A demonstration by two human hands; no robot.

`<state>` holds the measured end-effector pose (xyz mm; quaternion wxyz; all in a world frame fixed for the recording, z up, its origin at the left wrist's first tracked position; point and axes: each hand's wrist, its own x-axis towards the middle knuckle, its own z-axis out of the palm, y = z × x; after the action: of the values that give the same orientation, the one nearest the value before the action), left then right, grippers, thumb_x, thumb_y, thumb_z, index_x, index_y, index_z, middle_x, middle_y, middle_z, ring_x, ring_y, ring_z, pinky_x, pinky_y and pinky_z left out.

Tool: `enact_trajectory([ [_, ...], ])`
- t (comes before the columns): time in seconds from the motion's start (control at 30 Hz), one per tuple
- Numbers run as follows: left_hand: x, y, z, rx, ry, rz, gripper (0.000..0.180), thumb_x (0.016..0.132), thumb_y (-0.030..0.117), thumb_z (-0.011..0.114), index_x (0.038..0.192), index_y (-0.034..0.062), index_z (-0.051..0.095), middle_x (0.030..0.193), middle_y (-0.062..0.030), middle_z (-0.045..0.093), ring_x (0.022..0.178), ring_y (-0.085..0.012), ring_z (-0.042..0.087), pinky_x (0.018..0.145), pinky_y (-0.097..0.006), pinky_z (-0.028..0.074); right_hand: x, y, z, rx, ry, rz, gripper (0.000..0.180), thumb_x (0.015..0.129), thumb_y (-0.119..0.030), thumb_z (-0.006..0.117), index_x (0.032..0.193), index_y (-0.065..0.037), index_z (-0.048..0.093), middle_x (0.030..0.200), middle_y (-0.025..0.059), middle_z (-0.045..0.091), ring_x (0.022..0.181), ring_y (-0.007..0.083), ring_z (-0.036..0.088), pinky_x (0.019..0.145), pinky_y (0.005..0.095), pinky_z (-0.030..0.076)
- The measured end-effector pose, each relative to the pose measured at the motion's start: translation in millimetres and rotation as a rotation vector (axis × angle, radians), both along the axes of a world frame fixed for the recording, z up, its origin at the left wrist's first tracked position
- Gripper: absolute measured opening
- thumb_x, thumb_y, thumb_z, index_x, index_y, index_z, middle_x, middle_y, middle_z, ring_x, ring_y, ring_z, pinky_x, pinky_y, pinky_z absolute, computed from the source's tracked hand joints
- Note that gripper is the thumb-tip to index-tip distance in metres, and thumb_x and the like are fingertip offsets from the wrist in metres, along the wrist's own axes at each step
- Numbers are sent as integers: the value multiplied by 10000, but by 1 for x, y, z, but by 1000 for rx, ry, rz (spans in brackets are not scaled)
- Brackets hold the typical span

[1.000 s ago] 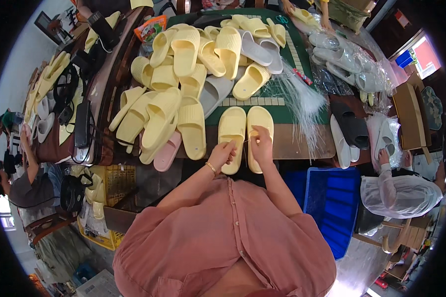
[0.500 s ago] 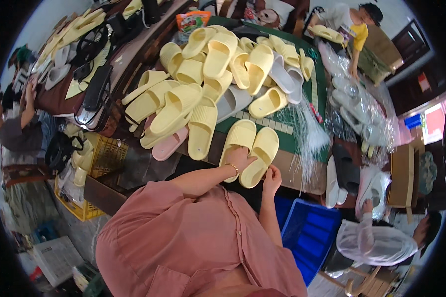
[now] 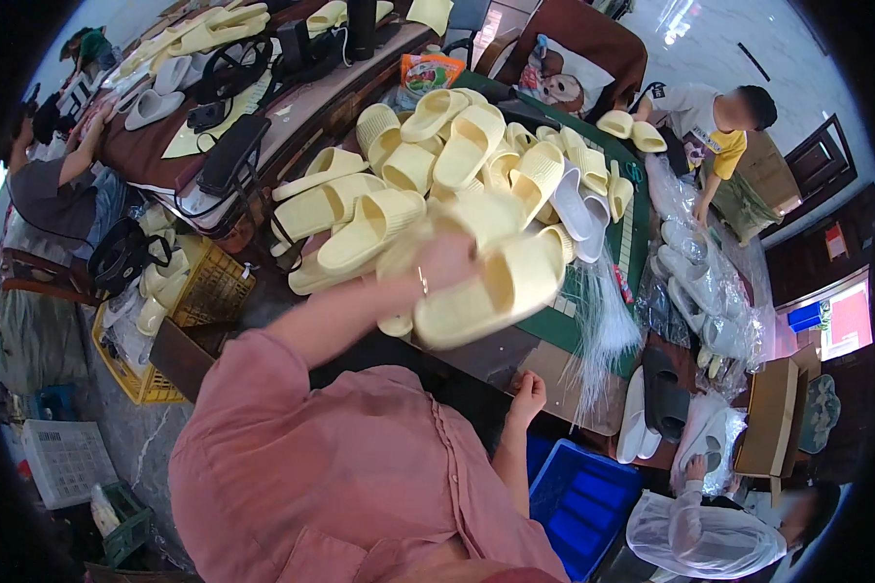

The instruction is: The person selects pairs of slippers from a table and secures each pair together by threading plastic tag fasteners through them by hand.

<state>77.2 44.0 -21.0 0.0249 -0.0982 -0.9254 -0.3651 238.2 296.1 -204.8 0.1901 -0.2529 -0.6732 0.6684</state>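
A pair of pale yellow slide slippers [image 3: 501,291] is lifted above the near edge of the table, blurred by motion. My left hand [image 3: 447,260], with a thin gold bracelet at the wrist, is closed on the pair, its fingertips partly smeared. Close to the table edge, apart from the slippers, my right hand [image 3: 527,396] has its fingers curled together; whether something small is in them I cannot make out. Behind the lifted pair lies a heap of yellow slippers [image 3: 408,167], with a few light grey slippers [image 3: 574,209] at its right side.
A bundle of thin white strands [image 3: 601,316] hangs over the table edge. Below stands a blue crate [image 3: 583,505]; at left is a yellow basket [image 3: 214,287]. Co-workers handle slippers at the right, beside plastic-wrapped slippers [image 3: 700,282] and a cardboard box [image 3: 773,418].
My left hand has picked the slipper pair up off the table edge and swung it up and leftward. My right hand has drawn away from the slippers. The view has shifted slightly.
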Motion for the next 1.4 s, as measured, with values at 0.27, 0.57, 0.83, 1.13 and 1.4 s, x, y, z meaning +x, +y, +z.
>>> enact_trajectory([
  [0.27, -59, -102, 153, 349, 551, 308, 498, 761, 304, 645, 1158, 43, 495, 903, -105, 611, 756, -205, 600, 670, -309, 484, 3, -1, -15, -6, -18, 2, 125, 845, -112, 533, 845, -11, 606, 689, 13, 572, 566, 67, 489, 512, 197, 404],
  [0.57, 128, -44, 234, 978, 114, -610, 1038, 684, 726, 483, 1371, 17, 161, 1179, -224, 496, 1080, -309, 491, 836, -381, 407, 7, 2, -18, 397, -50, 77, 200, 835, -172, 543, 787, 12, 607, 601, 46, 562, 548, 100, 520, 522, 253, 432],
  [0.83, 138, -84, 209, 1056, -202, -1688, 891, 714, 661, 477, 1350, 100, 203, 901, -96, 522, 740, -197, 503, 676, -391, 435, 9, 6, -32, 484, -1, 31, 135, 801, -140, 558, 825, -19, 613, 729, 96, 612, 663, 177, 588, 628, 301, 463],
  [1.13, 169, -61, 205, 1058, -366, -1727, 768, 733, 562, 494, 1324, 134, 254, 969, -45, 501, 816, -163, 481, 729, -379, 414, 16, -7, -12, 541, -37, 38, 146, 770, -129, 561, 853, -27, 623, 796, 117, 619, 719, 216, 611, 688, 312, 480],
  [1.4, 175, -69, 206, 1090, -433, -1730, 665, 750, 474, 510, 1301, 165, 300, 1029, 2, 482, 884, -132, 461, 776, -369, 396, 15, -6, -16, 547, -32, 12, 149, 761, -121, 571, 859, -23, 626, 774, 110, 625, 689, 208, 610, 663, 305, 484],
])
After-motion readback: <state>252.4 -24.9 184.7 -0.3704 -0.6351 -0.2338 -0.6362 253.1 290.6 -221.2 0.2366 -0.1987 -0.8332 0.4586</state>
